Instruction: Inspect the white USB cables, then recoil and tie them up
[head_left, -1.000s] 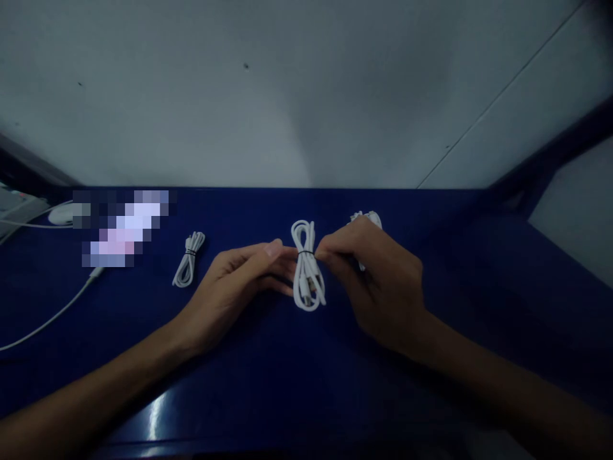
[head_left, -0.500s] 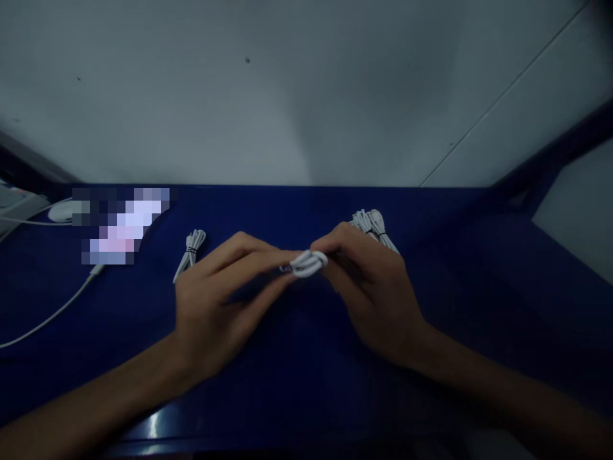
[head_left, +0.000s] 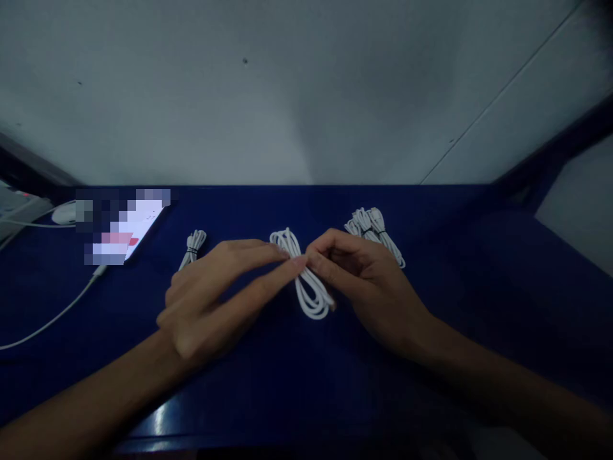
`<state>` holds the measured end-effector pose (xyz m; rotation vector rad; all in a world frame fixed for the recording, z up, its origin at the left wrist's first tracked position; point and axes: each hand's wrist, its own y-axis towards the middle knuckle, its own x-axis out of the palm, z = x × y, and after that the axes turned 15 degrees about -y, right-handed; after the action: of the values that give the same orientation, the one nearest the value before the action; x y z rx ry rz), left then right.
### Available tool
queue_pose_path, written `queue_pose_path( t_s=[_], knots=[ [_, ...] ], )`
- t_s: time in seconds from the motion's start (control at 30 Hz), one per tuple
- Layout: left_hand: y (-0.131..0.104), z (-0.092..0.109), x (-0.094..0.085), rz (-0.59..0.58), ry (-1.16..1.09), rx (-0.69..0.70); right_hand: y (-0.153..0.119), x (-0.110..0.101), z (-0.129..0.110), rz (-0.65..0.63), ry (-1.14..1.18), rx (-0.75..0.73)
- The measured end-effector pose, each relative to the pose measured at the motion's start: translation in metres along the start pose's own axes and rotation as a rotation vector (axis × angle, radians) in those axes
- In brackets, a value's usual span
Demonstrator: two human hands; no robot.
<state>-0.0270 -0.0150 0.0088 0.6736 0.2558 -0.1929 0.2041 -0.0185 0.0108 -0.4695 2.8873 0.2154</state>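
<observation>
A coiled white cable point(head_left: 313, 300) is held above the blue table, its loops fanning out above and below the fingers. My left hand point(head_left: 220, 294) pinches its middle between thumb and fingers from the left. From the right, my right hand point(head_left: 368, 275) has thumb and forefinger pressed together at the same middle part. Whether a tie is round the coil there cannot be made out, as the fingertips cover it. One end of the cable shows near the lower right of the loops.
A tied white cable bundle point(head_left: 194, 246) lies behind my left hand. Several more tied bundles point(head_left: 376, 230) lie behind my right hand. At the left, a lit phone point(head_left: 143, 223), partly pixelated, has a white charging cable point(head_left: 71, 316) plugged in. A pale wall point(head_left: 297, 96) rises behind the blue table point(head_left: 287, 396).
The coiled cable has turned from end-on to lengthwise, so its loops now show above and below the fingers. Both hands have shifted their grip and stay close together.
</observation>
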Motion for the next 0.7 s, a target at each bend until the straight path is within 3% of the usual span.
queue_pose_path(
  t_s=[0.03,0.07,0.13,0.23,0.3,0.4,0.57,0.7],
  knots=[
    [0.000,0.000,0.004,0.043,0.102,0.149,0.000,0.000,0.000,0.071,-0.087,-0.049],
    [0.001,0.001,0.007,0.055,0.146,0.183,0.000,-0.001,-0.001,0.144,-0.179,-0.103],
    [0.003,0.002,0.012,0.072,0.035,-0.057,0.001,-0.001,0.000,0.265,-0.362,-0.228],
    [0.010,0.001,0.014,-0.024,-0.415,-0.492,0.005,-0.002,0.005,0.365,-0.589,-0.452],
    [0.012,-0.002,0.014,-0.080,-0.646,-0.660,0.007,-0.002,0.009,0.371,-0.669,-0.562],
    [0.013,-0.007,0.013,-0.063,-0.836,-0.808,0.008,-0.003,0.011,0.352,-0.703,-0.591],
    [0.011,-0.008,0.014,0.000,-0.883,-0.821,0.007,-0.005,0.010,0.306,-0.658,-0.516],
    [0.011,-0.007,0.012,0.006,-0.881,-0.753,0.008,-0.005,0.011,0.303,-0.702,-0.571]
  ],
)
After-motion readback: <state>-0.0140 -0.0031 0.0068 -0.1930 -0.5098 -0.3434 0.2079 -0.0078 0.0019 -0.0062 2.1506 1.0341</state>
